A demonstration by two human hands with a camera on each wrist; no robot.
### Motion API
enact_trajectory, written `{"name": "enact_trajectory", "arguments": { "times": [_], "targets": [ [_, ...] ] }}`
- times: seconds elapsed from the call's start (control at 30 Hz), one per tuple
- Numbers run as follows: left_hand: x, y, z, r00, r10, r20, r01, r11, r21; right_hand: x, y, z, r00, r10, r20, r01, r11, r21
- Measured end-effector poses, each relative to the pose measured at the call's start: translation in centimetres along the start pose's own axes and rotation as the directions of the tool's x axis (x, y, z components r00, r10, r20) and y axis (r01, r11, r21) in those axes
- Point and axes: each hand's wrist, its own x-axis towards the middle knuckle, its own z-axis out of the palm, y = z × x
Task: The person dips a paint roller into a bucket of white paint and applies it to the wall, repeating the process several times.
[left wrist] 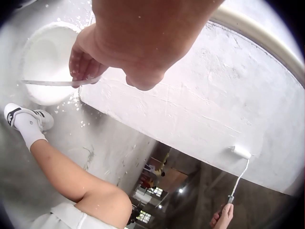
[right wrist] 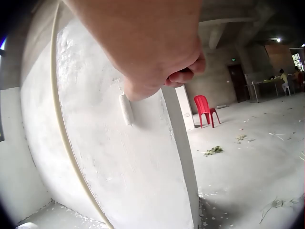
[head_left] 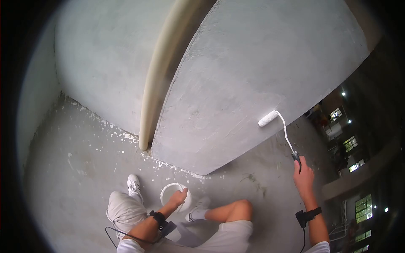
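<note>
My right hand [head_left: 304, 177] grips the dark handle of a paint roller [head_left: 268, 118], its fingers curled round it. The white roller sleeve lies against the grey-white wall [head_left: 236, 84], near that wall's right edge. In the right wrist view the hand [right wrist: 147, 52] hides the handle, and only the sleeve [right wrist: 126, 109] shows. My left hand [head_left: 179, 198] holds the handle strip [left wrist: 57, 83] of a white bucket [head_left: 165, 193] between my legs. The bucket's inside is whitish in the left wrist view.
A beige pipe [head_left: 162, 63] runs up beside the wall. White paint spots [head_left: 122, 134] dot the floor along its base. In the right wrist view a red chair [right wrist: 206, 111], scattered green leaves [right wrist: 214, 150] and a seated person [right wrist: 284, 80] appear farther off.
</note>
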Motion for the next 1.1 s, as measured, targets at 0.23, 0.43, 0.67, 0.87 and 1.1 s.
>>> {"name": "enact_trajectory", "arguments": {
  "times": [0.23, 0.43, 0.67, 0.87, 1.1],
  "targets": [
    [0.1, -0.2, -0.2, 1.0, 0.015, -0.015, -0.014, 0.998, 0.06, 1.3, -6.0, 0.0, 0.994, -0.092, -0.059, 0.099, 0.987, 0.124],
    [0.0, -0.6, -0.7, 1.0, -0.008, -0.005, 0.008, 1.0, 0.004, 4.2, -15.4, 1.2, 0.977, -0.203, -0.069, 0.214, 0.947, 0.24],
    [-0.3, -1.8, -2.0, 0.999, -0.034, -0.032, 0.034, 0.999, -0.001, 6.6, -23.6, 1.7, 0.954, -0.289, -0.082, 0.299, 0.895, 0.33],
    [-0.1, -1.2, -2.5, 0.997, -0.075, 0.014, 0.075, 0.997, 0.002, 6.5, -23.0, 2.4, 0.96, -0.274, -0.06, 0.276, 0.886, 0.373],
    [-0.6, -1.0, -1.5, 0.999, -0.04, -0.014, 0.04, 0.999, 0.01, 2.9, -12.4, 3.1, 0.983, -0.185, -0.008, 0.182, 0.961, 0.209]
  ]
}}
